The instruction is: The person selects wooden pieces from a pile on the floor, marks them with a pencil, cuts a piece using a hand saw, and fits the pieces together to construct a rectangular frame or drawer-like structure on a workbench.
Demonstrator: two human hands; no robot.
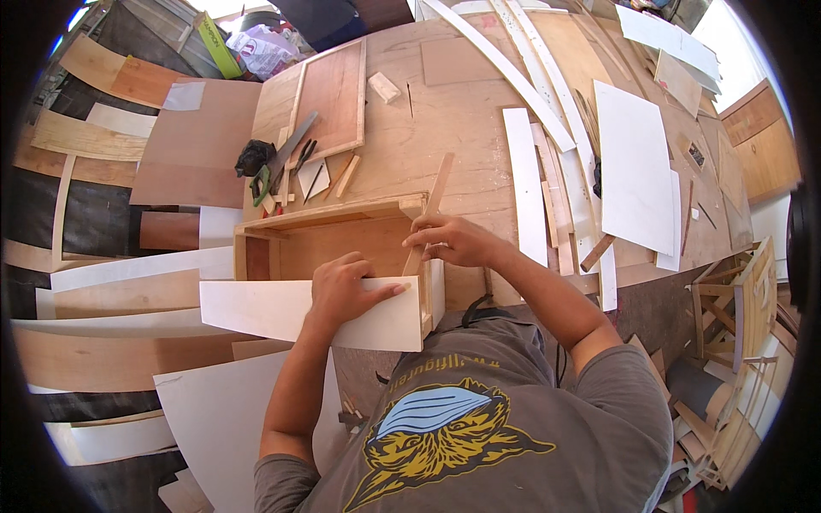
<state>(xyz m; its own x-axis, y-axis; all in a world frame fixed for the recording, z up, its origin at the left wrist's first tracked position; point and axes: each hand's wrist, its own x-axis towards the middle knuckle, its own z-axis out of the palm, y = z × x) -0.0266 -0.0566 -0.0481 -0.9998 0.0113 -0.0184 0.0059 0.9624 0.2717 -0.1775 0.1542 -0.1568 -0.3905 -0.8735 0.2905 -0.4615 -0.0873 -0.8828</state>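
Observation:
An open wooden box [246, 261] stands at the near edge of the workbench, and a long white panel [248, 299] runs along its near side. My left hand [342, 291] is closed over the panel's upper edge, thumb lying along the white face and fingertips bent toward the inside of the box. Over the box's right end, my right hand [462, 243] pinches a thin wooden strip [440, 181] between thumb and fingers. The strip slants across that end, its lower tip close to the panel's right corner.
Beyond the box lie a handsaw [295, 141], pliers [301, 156], a black bundle [255, 158] and a framed wooden panel [329, 103]. White strips [524, 184] and a white board [633, 171] cover the bench's right side. Wooden boards [197, 141] are spread at left.

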